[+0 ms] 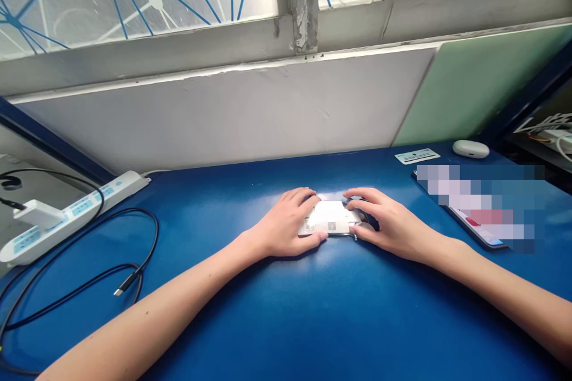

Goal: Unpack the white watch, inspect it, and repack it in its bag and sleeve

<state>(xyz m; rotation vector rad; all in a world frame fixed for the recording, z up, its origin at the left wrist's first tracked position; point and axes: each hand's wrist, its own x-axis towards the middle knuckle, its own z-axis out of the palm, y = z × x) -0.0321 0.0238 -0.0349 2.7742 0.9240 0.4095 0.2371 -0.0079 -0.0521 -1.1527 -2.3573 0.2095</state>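
A thin, flat rectangular white-and-silver device [328, 217] lies on the blue table between my hands, with a small QR code near its front edge. Its exact kind I cannot make out. My left hand [290, 223] is closed round the device's left end, fingers over the far side and thumb along the near edge. At the right end, the thumb and fingers of my right hand [384, 220] curve in and grip the edge, where a darker part shows under the fingertips. Glare washes out much of the top surface.
A power strip [116, 190] with a white charger [40, 214] stands at the left, beside a looped black cable [154, 232]. To the right lie a tablet-like screen [473, 232], partly pixelated, a card [417, 156] and a white earbud case [471, 149]. A wall panel [232, 119] borders the back.
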